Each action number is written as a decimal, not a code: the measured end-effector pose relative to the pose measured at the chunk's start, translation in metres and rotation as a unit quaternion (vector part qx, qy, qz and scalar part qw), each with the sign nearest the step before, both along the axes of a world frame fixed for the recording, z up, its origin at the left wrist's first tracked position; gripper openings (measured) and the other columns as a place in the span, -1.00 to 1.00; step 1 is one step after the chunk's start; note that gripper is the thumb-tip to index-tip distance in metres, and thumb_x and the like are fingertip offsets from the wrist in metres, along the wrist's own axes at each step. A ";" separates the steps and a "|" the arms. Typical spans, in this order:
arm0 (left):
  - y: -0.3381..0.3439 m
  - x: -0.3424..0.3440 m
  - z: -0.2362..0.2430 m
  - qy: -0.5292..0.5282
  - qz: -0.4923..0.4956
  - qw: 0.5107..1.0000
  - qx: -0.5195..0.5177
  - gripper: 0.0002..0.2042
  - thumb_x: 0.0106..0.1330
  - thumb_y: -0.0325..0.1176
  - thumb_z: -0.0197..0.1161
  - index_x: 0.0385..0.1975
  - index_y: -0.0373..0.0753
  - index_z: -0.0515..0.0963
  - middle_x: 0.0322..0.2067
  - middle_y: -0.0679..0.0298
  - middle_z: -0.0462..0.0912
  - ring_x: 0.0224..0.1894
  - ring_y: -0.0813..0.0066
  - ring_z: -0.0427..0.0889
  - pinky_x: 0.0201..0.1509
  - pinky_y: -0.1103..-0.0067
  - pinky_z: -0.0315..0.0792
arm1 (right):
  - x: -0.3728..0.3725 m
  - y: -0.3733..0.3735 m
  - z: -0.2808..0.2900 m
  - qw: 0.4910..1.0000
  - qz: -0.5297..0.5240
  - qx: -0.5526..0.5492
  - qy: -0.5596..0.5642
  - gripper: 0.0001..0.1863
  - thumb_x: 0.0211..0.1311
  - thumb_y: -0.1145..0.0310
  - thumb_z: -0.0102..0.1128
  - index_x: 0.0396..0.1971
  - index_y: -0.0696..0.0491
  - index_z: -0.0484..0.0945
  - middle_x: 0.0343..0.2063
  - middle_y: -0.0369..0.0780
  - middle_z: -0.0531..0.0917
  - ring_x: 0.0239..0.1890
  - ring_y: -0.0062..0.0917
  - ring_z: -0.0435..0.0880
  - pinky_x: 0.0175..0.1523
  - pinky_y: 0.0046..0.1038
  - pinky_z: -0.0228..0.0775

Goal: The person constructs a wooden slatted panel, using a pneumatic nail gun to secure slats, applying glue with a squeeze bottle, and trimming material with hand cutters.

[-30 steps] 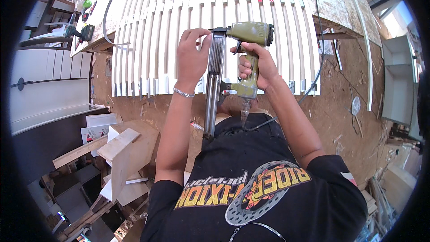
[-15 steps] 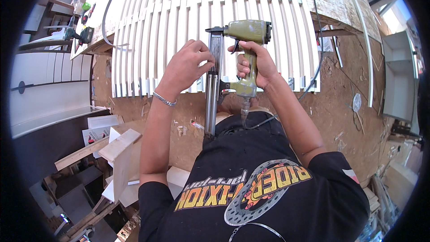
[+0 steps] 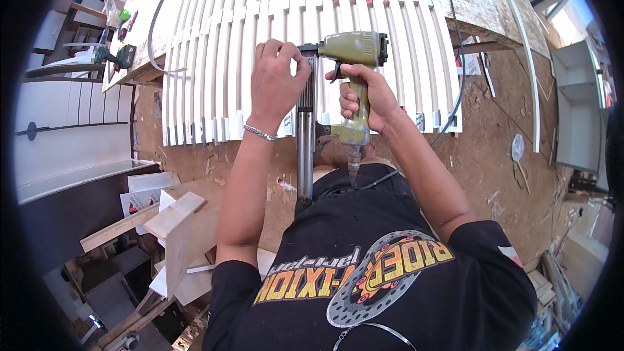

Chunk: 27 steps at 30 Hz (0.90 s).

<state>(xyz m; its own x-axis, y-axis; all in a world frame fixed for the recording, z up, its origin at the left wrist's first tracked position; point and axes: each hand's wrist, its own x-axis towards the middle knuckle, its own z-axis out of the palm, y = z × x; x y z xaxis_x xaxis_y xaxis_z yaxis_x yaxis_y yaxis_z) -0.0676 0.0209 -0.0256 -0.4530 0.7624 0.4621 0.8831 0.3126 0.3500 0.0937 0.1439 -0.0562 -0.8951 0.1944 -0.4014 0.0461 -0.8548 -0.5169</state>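
Note:
My right hand (image 3: 369, 101) grips the handle of an olive-green pneumatic nail gun (image 3: 351, 52), held upright over the work, with a hose leading from its base. My left hand (image 3: 278, 78) has its fingers curled at the top of the long metal magazine (image 3: 305, 156) on the gun's left; what the fingertips hold, if anything, is hidden. Beneath both hands and the gun lies a row of long, pale parallel slats (image 3: 224, 91) joined by short crosspieces.
A green-and-black drill (image 3: 120, 55) and other tools sit on the bench's left. White panels (image 3: 75, 123) stand at left, wooden boards (image 3: 175, 214) lean lower left. A hose (image 3: 458, 39) runs down the right, near a long strip (image 3: 533, 104) and an open white cabinet (image 3: 575, 123).
My left hand first dropped left and down along the magazine, then rose back to its top. My right hand and the gun shifted slightly left.

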 end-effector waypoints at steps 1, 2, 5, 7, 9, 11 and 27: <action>0.001 0.001 -0.002 -0.003 0.015 1.000 0.000 -0.91 0.18 -0.44 0.37 -0.38 -0.22 0.58 -0.29 0.18 0.56 -0.10 0.19 0.55 -0.06 0.34 0.48 | 0.000 -0.001 0.001 1.000 0.001 0.000 0.001 -0.64 0.34 0.13 0.15 -0.16 0.16 0.54 -0.78 -0.42 0.31 -0.74 -0.68 0.35 -0.54 -0.54 0.28; 0.001 0.001 -0.003 -0.007 0.031 1.000 0.000 -0.90 0.18 -0.43 0.36 -0.38 -0.23 0.57 -0.29 0.17 0.56 -0.10 0.20 0.56 -0.06 0.34 0.48 | -0.001 -0.002 0.002 1.000 0.003 0.000 0.002 -0.64 0.34 0.13 0.15 -0.16 0.16 0.53 -0.78 -0.42 0.31 -0.74 -0.68 0.35 -0.54 -0.54 0.28; -0.005 0.000 -0.003 -0.136 0.011 0.990 0.027 -0.93 0.23 -0.46 0.32 -0.33 -0.24 0.59 -0.26 0.18 0.58 -0.10 0.21 0.57 -0.04 0.37 0.49 | -0.001 -0.001 0.002 1.000 0.005 0.000 0.013 -0.64 0.34 0.14 0.14 -0.16 0.17 0.53 -0.78 -0.41 0.31 -0.74 -0.68 0.35 -0.55 -0.54 0.28; -0.013 -0.003 0.002 -0.093 -0.037 0.995 0.013 -0.91 0.23 -0.46 0.33 -0.28 -0.22 0.64 -0.25 0.19 0.60 -0.11 0.23 0.58 -0.03 0.37 0.50 | -0.002 0.001 0.001 1.000 0.002 0.001 0.011 -0.64 0.35 0.14 0.13 -0.16 0.17 0.53 -0.78 -0.41 0.31 -0.74 -0.68 0.35 -0.54 -0.54 0.28; -0.017 -0.005 0.007 -0.062 -0.079 0.995 -0.008 -0.87 0.23 -0.46 0.35 -0.24 -0.20 0.68 -0.25 0.21 0.62 -0.11 0.24 0.59 -0.01 0.38 0.51 | 0.000 0.002 -0.002 1.000 -0.001 -0.001 0.006 -0.64 0.35 0.14 0.13 -0.16 0.17 0.53 -0.78 -0.42 0.31 -0.74 -0.69 0.35 -0.54 -0.54 0.28; -0.022 -0.007 0.015 -0.038 -0.104 0.993 -0.034 -0.84 0.22 -0.45 0.37 -0.20 -0.17 0.72 -0.25 0.23 0.63 -0.10 0.26 0.59 0.01 0.38 0.51 | -0.001 0.001 -0.002 1.000 0.005 -0.005 0.004 -0.64 0.36 0.14 0.13 -0.15 0.18 0.53 -0.78 -0.42 0.31 -0.74 -0.69 0.35 -0.53 -0.54 0.28; -0.015 -0.010 0.025 0.070 -0.121 0.980 -0.141 -0.87 0.16 -0.42 0.41 -0.28 -0.17 0.74 -0.26 0.33 0.64 -0.11 0.35 0.59 -0.02 0.42 0.56 | -0.004 -0.006 -0.001 1.000 0.006 0.010 -0.011 -0.60 0.40 0.12 0.07 -0.09 0.20 0.52 -0.78 -0.43 0.29 -0.75 -0.71 0.33 -0.58 -0.56 0.30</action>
<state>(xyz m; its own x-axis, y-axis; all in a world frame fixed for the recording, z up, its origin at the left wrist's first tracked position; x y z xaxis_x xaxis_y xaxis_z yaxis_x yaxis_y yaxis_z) -0.0773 0.0062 -0.0010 -0.1906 0.9460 0.2623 0.9765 0.1553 0.1496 0.0895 0.1378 -0.0575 -0.8885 0.1923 -0.4165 0.0672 -0.8436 -0.5327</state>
